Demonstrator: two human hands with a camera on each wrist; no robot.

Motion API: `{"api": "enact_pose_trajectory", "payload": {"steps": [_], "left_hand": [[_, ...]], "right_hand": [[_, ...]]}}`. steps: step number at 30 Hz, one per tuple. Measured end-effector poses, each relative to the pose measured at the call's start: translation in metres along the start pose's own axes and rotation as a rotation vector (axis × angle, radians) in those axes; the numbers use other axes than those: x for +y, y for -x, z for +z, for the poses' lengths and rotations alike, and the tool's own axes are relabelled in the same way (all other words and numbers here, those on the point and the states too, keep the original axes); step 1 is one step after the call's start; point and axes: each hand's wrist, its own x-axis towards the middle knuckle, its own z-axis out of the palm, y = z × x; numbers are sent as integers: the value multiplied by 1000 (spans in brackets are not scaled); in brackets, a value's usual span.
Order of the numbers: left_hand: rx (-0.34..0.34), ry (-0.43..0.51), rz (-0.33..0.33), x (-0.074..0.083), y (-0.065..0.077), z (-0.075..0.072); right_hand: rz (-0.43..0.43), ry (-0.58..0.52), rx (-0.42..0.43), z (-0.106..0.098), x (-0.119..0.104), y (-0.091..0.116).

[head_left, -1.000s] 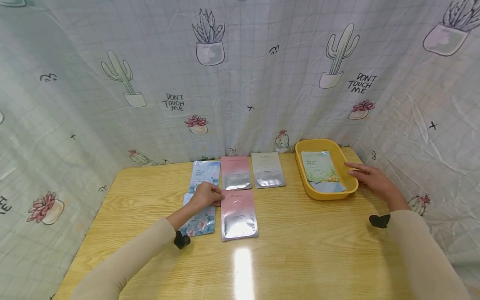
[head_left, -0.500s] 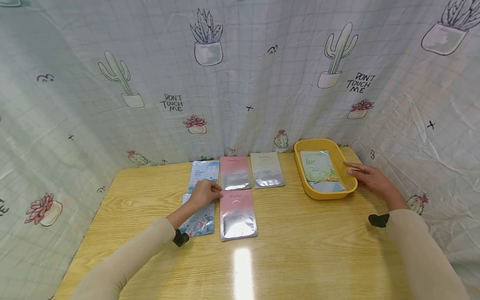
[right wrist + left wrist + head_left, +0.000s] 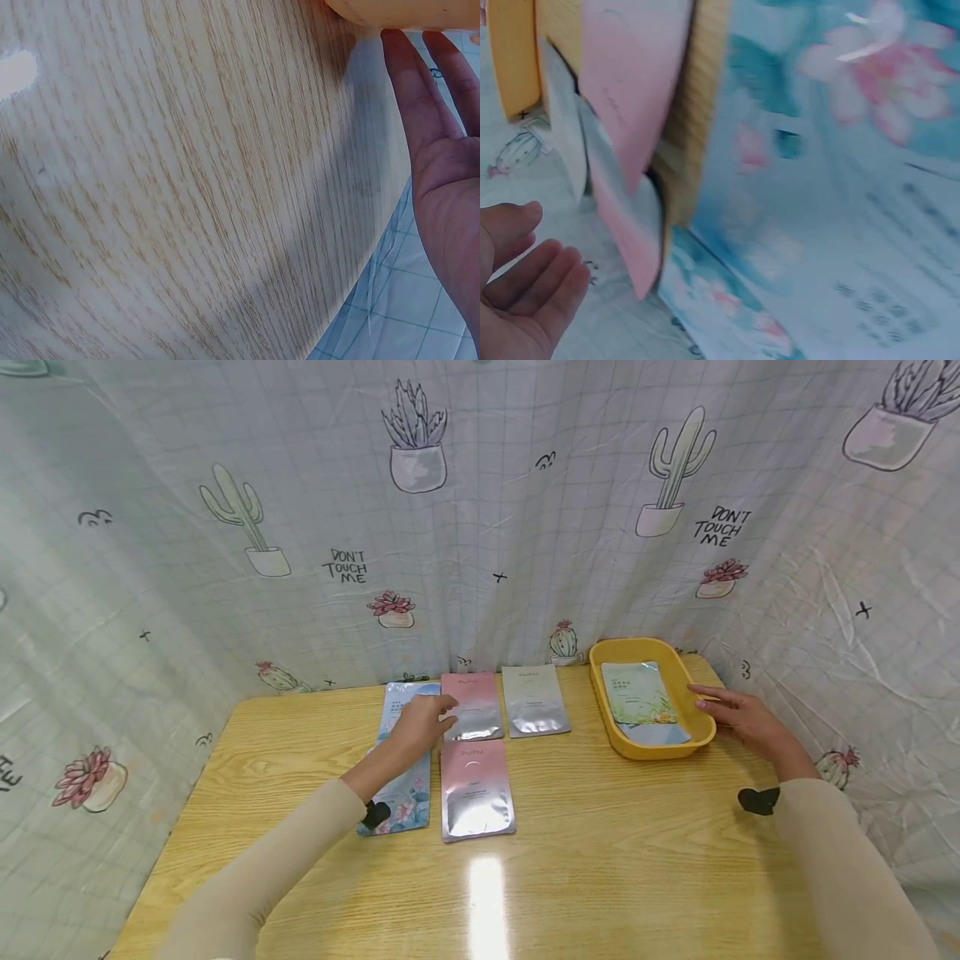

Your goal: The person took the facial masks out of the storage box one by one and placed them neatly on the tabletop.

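My left hand (image 3: pixel 422 725) hovers over the upper blue floral mask sachet (image 3: pixel 403 693), hiding part of it. Its thumb and fingers are loosely bent, with nothing between them in the left wrist view. The fingertips overlap the left edge of the upper pink-and-silver mask sachet (image 3: pixel 477 717). Below lie a second blue floral sachet (image 3: pixel 411 806) and a second pink sachet (image 3: pixel 477 789). On the right, my right hand (image 3: pixel 744 720) touches the outer side of a yellow plastic basket (image 3: pixel 633 749) with extended fingertips. A green sachet (image 3: pixel 639 693) lies in the basket over a pale blue one (image 3: pixel 660 735).
A pale grey-silver sachet (image 3: pixel 536 702) lies between the pink sachets and the basket. The wooden table (image 3: pixel 615 860) meets a cactus-print curtain (image 3: pixel 495 510) at the back and sides. Glare streaks the table's near part.
My left hand has lifted off the gap between the lower blue and pink sachets and moved up and slightly right. The sachets, basket and right hand stay put.
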Motion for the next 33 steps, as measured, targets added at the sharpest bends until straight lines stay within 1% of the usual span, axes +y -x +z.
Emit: {"api": "enact_pose_trajectory", "payload": {"steps": [3, 6, 9, 12, 16, 19, 21, 24, 25, 26, 27, 29, 32, 33], "left_hand": [[-1, 14, 25, 16, -13, 3], [7, 25, 65, 36, -30, 9], [-11, 35, 100, 62, -47, 18], [-41, 66, 132, 91, -65, 27], [-101, 118, 136, 131, -91, 40], [-131, 167, 136, 154, -113, 51], [-138, 232, 135, 167, -127, 57], [-137, 310, 107, 185, -146, 68], [-137, 328, 87, 190, -151, 71], [-138, 342, 71, 195, -156, 75], [-141, 336, 59, 199, -161, 79], [-140, 344, 12, 210, -171, 87], [-107, 352, -93, 224, -184, 99], [-91, 357, -144, 228, -188, 104]], "right_hand": [[3, 2, 1, -3, 1, 2], [3, 7, 1, -6, 3, 3], [5, 23, 3, -7, 2, 5], [10, 31, -10, -8, 1, 6], [22, 40, -24, -6, -2, 4], [18, 60, -17, -5, -3, 3], [9, 62, -16, -4, -4, 2], [4, 44, -13, -3, -2, 1], [7, 36, -13, -2, -2, 0], [10, 32, -15, -1, -2, -2], [11, 30, -17, -1, -3, -3], [14, 41, -20, -1, -3, -4], [9, 68, -22, -2, -6, -4], [8, 78, -20, -2, -7, -4]]}}
